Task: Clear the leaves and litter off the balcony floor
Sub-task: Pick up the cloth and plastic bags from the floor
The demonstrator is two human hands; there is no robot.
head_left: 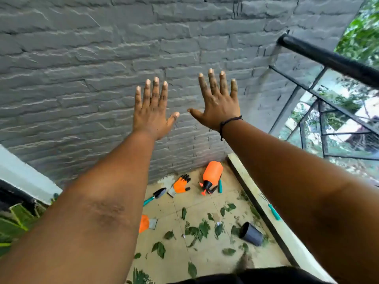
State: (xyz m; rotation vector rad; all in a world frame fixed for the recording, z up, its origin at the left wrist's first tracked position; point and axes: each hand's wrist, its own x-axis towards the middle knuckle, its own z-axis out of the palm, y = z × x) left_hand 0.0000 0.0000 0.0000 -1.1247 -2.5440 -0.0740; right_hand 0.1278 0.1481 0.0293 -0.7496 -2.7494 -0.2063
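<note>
Both arms reach forward at chest height in front of the grey brick wall. My left hand (152, 108) and my right hand (218, 99) are spread flat with straight fingers, backs toward the camera, holding nothing. A dark cord bracelet circles my right wrist. Far below, several green leaves (200, 229) and small scraps of litter (218, 223) lie scattered over the beige tiled balcony floor (205, 251). My arms hide the floor's left part.
On the floor by the wall lie an orange spray bottle (212, 173), orange gloves (181, 184) and a teal-handled trowel (154, 196). A tipped black pot (251, 234) rests near the raised kerb (272, 220). A black railing (328, 58) borders the right side.
</note>
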